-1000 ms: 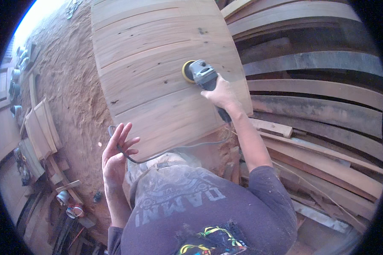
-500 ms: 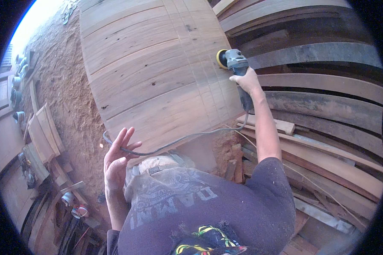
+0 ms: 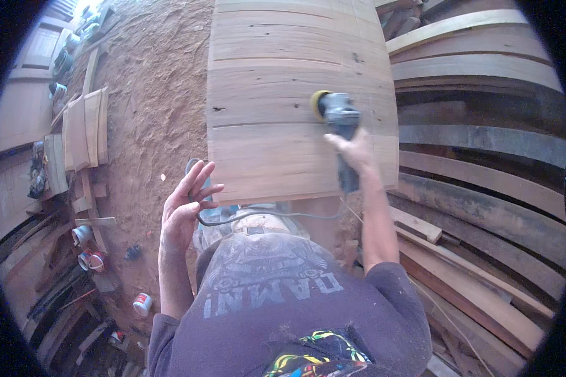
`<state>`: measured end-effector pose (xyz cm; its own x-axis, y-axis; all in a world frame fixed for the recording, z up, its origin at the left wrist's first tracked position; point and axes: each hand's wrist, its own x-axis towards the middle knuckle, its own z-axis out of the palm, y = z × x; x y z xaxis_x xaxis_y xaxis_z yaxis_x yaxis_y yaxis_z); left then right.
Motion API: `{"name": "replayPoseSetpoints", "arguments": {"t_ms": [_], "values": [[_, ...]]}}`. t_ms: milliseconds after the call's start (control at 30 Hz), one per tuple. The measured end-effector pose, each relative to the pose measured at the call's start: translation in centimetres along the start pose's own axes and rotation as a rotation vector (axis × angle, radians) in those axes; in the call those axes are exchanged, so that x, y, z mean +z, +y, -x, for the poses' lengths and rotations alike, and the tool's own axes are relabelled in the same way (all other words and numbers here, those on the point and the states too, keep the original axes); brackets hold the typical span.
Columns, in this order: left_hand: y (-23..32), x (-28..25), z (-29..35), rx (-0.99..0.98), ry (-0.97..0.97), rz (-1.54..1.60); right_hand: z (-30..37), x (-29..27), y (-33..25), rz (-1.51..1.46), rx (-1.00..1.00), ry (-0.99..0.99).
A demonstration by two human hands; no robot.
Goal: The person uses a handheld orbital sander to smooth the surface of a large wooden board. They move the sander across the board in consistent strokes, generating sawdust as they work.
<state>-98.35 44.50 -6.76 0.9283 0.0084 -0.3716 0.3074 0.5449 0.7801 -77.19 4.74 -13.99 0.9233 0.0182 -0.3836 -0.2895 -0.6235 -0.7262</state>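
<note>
My right hand (image 3: 356, 149) grips the dark body of an angle grinder (image 3: 342, 112), slightly blurred by motion. Its yellow disc pad (image 3: 319, 105) is tilted against a wide wooden panel (image 3: 264, 147), which has long grooves and small dark knots. A grey power cord (image 3: 264, 218) loops from the tool's rear across my front to my left hand (image 3: 187, 204). The cord runs through the bent fingers of that hand, held beside the panel's near left corner. Part of the cord is hidden behind those fingers.
Long boards (image 3: 478, 141) are stacked along the right side. Bare reddish ground (image 3: 151, 94) lies left of the panel, with short planks (image 3: 85, 132), a small white-and-red tub (image 3: 142, 304) and other containers farther left. A thin pale cord trails over the boards at lower right.
The grinder and my right hand have moved left, from the panel's right edge inward. The view has shifted, so the panel sits more upright. My left hand keeps the cord.
</note>
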Motion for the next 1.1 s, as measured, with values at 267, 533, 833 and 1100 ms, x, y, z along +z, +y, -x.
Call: {"name": "replayPoseSetpoints", "arguments": {"t_ms": [267,533,833,1100], "values": [[0.7,-1.4,2.5,0.030,0.118,-0.039,2.3,16.0,-13.4,0.378,-0.178,-0.336],[-0.3,-2.7,0.7,-0.029,0.066,0.022,2.1,8.3,-9.4,0.443,0.022,-0.189],[-0.1,1.5,-2.9,-0.079,-0.072,-0.053,0.8,-1.8,-1.3,0.360,0.137,0.042],[-1.5,4.8,-4.6,-0.146,-0.143,-0.121,0.2,-10.3,7.5,0.283,0.117,0.220]]}}
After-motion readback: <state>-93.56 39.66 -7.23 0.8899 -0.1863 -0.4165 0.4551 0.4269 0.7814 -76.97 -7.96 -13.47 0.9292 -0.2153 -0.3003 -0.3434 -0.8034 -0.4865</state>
